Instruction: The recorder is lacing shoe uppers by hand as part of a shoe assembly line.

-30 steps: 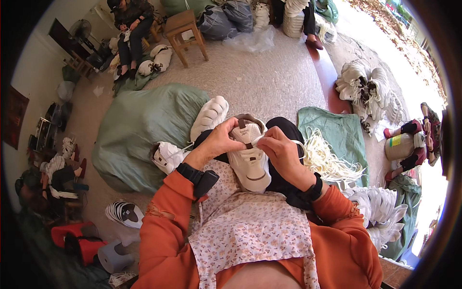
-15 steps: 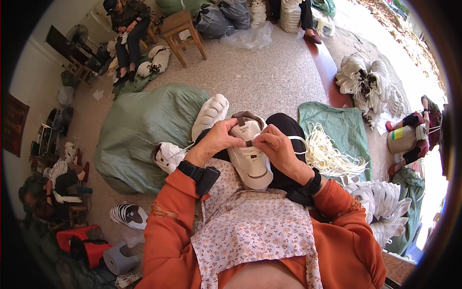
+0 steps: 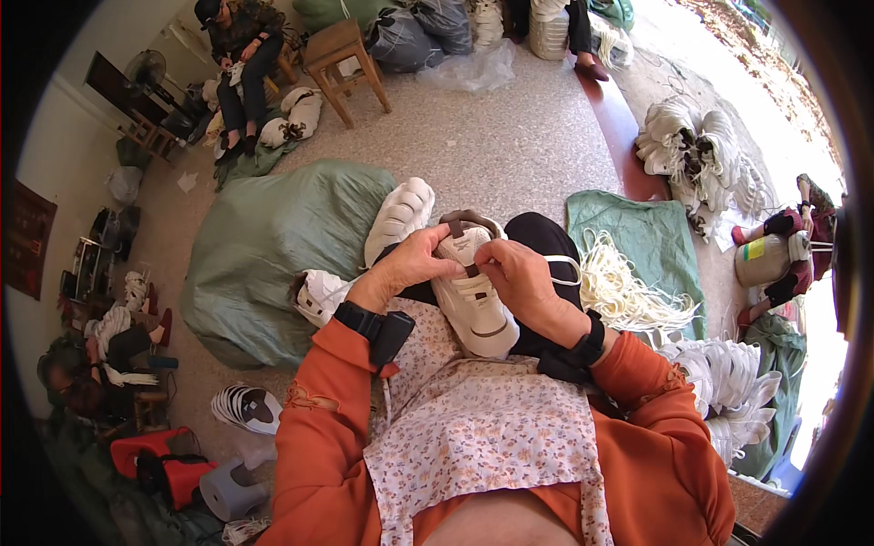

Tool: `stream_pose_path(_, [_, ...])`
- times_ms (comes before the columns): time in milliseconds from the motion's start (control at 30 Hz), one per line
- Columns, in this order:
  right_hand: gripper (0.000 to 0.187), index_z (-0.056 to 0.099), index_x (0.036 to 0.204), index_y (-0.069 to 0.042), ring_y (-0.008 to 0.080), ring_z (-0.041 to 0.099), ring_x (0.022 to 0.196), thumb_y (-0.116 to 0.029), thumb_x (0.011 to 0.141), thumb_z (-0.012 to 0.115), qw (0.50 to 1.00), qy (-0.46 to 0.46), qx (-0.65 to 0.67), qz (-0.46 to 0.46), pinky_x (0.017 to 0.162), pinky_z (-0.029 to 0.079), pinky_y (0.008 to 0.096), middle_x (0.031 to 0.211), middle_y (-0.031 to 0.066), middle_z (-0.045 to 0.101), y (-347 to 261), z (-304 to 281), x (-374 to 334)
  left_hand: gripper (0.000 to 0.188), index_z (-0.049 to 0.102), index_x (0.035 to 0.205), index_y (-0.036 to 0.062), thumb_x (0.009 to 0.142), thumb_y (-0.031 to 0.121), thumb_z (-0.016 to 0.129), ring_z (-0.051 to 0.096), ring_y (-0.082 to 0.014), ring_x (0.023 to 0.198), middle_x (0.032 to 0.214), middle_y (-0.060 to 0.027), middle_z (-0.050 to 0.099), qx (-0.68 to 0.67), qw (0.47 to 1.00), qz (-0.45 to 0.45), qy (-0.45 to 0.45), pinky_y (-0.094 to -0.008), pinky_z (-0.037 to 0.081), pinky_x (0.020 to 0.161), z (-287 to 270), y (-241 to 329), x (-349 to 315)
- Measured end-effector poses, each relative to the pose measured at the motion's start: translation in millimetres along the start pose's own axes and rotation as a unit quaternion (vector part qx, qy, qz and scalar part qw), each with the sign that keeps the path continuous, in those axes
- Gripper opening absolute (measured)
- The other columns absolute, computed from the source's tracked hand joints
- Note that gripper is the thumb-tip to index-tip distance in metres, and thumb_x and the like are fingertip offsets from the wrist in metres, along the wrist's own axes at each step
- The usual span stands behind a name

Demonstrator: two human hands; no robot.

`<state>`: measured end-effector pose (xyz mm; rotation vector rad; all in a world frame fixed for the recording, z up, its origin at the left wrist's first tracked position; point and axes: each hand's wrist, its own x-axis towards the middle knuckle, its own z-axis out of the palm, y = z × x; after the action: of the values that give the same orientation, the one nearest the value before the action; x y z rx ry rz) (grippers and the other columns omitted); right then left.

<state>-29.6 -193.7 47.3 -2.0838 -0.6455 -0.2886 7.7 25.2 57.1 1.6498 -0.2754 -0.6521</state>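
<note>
Right hand (image 3: 521,278) hides the near end of the white lace (image 3: 562,258) and part of the pale shoe (image 3: 478,318); can't tell if that end is through an eyelet. Left hand (image 3: 410,266): its other fingers are mostly out of sight at the shoe's far side. Below the right hand, the orange sleeve (image 3: 642,378) partly covers the white shoe stack (image 3: 728,373). Far beyond the left hand, the seated person's (image 3: 241,55) handwork is too small to tell. Beyond the right hand, another person (image 3: 580,36) is cut off by the top edge. Far right of it, a third (image 3: 810,237) is cut by the dark rim. Far left of the left hand, a fourth (image 3: 118,350) is dim and blurred.
</note>
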Motion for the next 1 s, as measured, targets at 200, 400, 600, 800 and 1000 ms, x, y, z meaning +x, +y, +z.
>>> stream_pose_path(200, [0.017, 0.062, 0.103, -0.007, 0.0339, 0.065, 0.083, -0.005, 0.086, 0.065, 0.999, -0.019, 0.012, 0.031, 0.070, 0.052, 0.0425, 0.091, 0.0119, 0.064, -6.1, -16.0, -6.9, 0.056, 0.050, 0.133, 0.0017, 0.082, 0.003, 0.074, 0.053, -0.0139, 0.120, 0.133, -0.0066, 0.053, 0.012, 0.996, 0.063, 0.058, -0.0293, 0.046, 0.099, 11.9, -1.3, -6.2])
stream_pose_path(400, [0.015, 0.061, 0.102, -0.006, 0.0331, 0.065, 0.083, -0.007, 0.087, 0.064, 1.000, -0.016, -0.005, 0.004, 0.070, 0.052, 0.0412, 0.091, 0.0117, 0.063, 0.5, -12.0, -5.0, 0.041, 0.058, 0.117, 0.0054, 0.079, 0.002, 0.073, 0.055, -0.0139, 0.107, 0.133, -0.0097, 0.050, 0.162, 0.950, 0.182, 0.194, -0.0263, 0.048, 0.083, 27.3, -11.3, -33.4])
stream_pose_path(600, [0.010, 0.062, 0.097, -0.008, 0.0310, 0.066, 0.082, -0.010, 0.088, 0.063, 0.999, -0.010, -0.031, -0.019, 0.069, 0.052, 0.0403, 0.087, 0.0106, 0.066, -0.4, -2.2, -0.9, 0.021, 0.066, 0.097, 0.0044, 0.078, 0.003, 0.073, 0.059, -0.0158, 0.092, 0.133, -0.0128, 0.051, 0.287, 0.908, 0.214, 0.216, -0.0255, 0.050, 0.076, 36.8, -10.0, -37.0])
stream_pose_path(800, [0.009, 0.062, 0.096, -0.007, 0.0309, 0.066, 0.082, -0.011, 0.088, 0.063, 0.998, -0.035, -0.043, -0.012, 0.069, 0.052, 0.0407, 0.086, 0.0105, 0.065, -3.7, -10.2, 0.5, 0.015, 0.067, 0.093, 0.0022, 0.079, 0.003, 0.072, 0.063, -0.0167, 0.091, 0.134, -0.0150, 0.050, 0.335, 0.891, 0.203, 0.231, -0.0268, 0.052, 0.071, 45.8, -2.0, -34.8])
stream_pose_path(1000, [0.009, 0.061, 0.096, -0.006, 0.0318, 0.065, 0.081, -0.010, 0.088, 0.062, 0.998, -0.034, -0.040, -0.023, 0.069, 0.052, 0.0407, 0.086, 0.0112, 0.063, -4.3, -10.4, -1.4, 0.011, 0.066, 0.091, 0.0018, 0.082, 0.007, 0.070, 0.065, -0.0304, 0.100, 0.134, -0.0194, 0.052, 0.325, 0.902, 0.167, 0.231, -0.0350, 0.053, 0.081, 49.2, 6.6, -39.4])
